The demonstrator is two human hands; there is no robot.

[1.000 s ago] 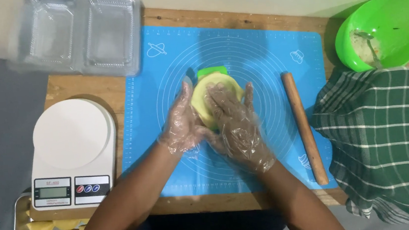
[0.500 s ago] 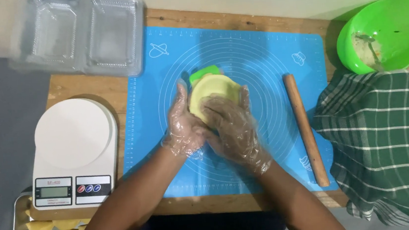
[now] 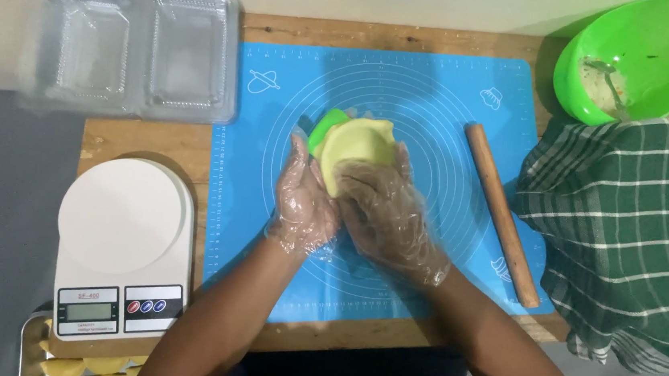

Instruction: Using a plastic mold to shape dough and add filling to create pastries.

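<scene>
Head view: left hand [image 3: 301,201] and right hand [image 3: 385,208] fingers grasping dough round [image 3: 355,150], flat face up, no clear long axis.

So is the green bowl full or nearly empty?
Nearly empty. The green bowl shows mostly bare green inside, with only a small pale heap of filling and a spoon lying against its left wall.

Pale yellow dough disc [image 3: 357,150], green mould [image 3: 324,127], blue mat [image 3: 422,83] with white concentric circles, green bowl [image 3: 652,39], green-and-white checked cloth [image 3: 638,242], white scale [image 3: 124,230], brown wooden rolling pin [image 3: 501,212]
</scene>
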